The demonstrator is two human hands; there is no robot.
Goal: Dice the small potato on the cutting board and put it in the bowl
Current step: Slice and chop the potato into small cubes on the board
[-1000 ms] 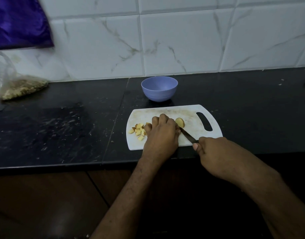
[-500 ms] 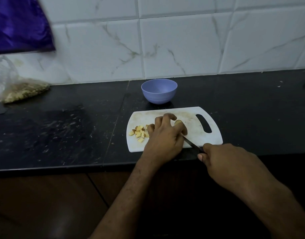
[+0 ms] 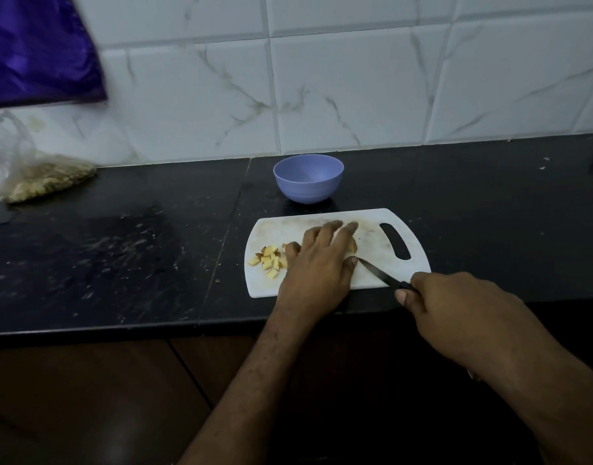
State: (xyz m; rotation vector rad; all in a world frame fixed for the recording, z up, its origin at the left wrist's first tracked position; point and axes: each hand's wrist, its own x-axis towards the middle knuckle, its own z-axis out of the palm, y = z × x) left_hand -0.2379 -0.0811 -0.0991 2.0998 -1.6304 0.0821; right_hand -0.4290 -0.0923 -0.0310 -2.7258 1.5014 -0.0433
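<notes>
Two hands on the job: left hand [image 3: 316, 263] fingers spread flat over the potato piece [image 3: 352, 246] at board centre; right hand [image 3: 456, 307] closed around knife [image 3: 377, 272], tip beside left thumb. Diced bits [image 3: 269, 260] at 9 o'clock on cutting board [image 3: 372, 243]. Bowl [image 3: 307, 177] at 12, apart.

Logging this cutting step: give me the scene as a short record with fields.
left hand: fingers spread, resting over the uncut potato piece
right hand: gripping the knife, tip near the left thumb
diced pieces: small pile on the left part of the cutting board
bowl: purple, behind the board; looks empty
countertop: black, scuffed
plastic bag: far left, by the wall
</notes>
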